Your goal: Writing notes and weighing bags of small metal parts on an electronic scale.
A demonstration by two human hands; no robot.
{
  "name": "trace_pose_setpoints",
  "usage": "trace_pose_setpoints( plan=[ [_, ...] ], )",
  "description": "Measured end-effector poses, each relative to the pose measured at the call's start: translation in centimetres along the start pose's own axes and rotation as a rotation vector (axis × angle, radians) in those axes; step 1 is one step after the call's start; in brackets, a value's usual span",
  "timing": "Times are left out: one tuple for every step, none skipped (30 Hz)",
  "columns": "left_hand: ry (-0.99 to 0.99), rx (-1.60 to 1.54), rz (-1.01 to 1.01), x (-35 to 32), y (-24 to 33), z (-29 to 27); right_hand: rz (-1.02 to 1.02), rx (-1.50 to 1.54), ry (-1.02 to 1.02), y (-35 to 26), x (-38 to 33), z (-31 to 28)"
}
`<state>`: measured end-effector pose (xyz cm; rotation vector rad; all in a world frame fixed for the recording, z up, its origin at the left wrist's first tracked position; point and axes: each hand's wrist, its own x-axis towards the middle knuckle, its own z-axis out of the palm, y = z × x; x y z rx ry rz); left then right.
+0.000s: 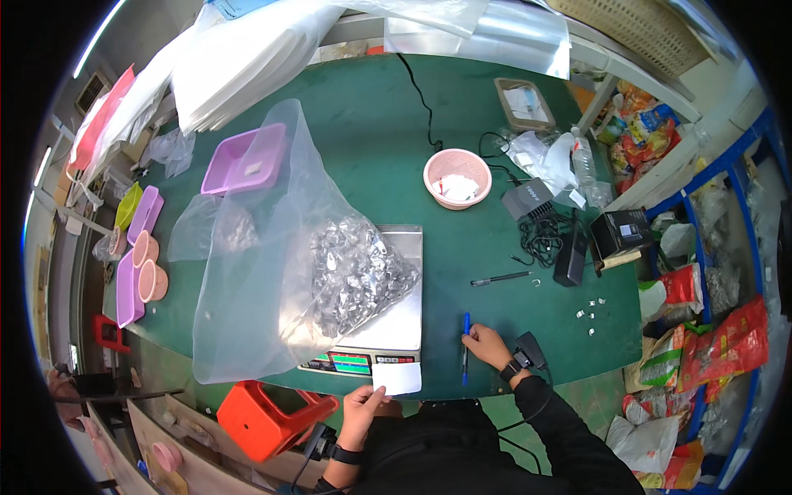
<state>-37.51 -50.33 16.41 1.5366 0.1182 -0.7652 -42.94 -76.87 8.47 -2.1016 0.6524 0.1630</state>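
My left hand (361,415), at the table's near edge, pinches a small white paper slip (398,379) between thumb and fingers. The slip covers part of the front panel of a digital scale (409,247). On the scale rests a large clear plastic bag (256,289) full of small shiny metal parts (356,276); its loose upper part spreads out to the left. To the right of the scale, my right hand (488,346) closes its fingers on a blue pen (465,356), upright in the picture at the table surface. A black pen (501,279) lies just beyond.
A pink basket (457,179) with white pieces stands further back. Black cables (540,239), a black adapter (571,258) and several small white pieces (591,314) lie to the right. At left are purple trays (216,169) and pink cups (152,281). A red stool (257,422) stands below the table edge.
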Motion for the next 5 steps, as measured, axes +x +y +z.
trace_pose_setpoints(
  plan=[
    [-0.017,-0.003,-0.009,0.0,0.0,-0.5,0.012,0.078,0.046,-0.2,-0.4,-0.1],
    [-0.039,-0.021,0.013,0.0,0.0,-1.0,0.018,0.175,0.098,-0.5,-0.8,-0.2],
    [-0.065,-0.041,0.057,-0.1,-0.1,-1.6,0.009,0.181,0.119,-0.9,-1.3,-0.3],
    [-0.076,-0.062,0.031,-0.1,-0.1,-2.4,0.157,0.558,0.061,-1.3,-1.6,-0.4],
    [-0.095,-0.08,0.038,0.0,-0.2,-3.3,0.284,0.943,-0.003,-1.8,-1.8,-0.5]
  ],
)
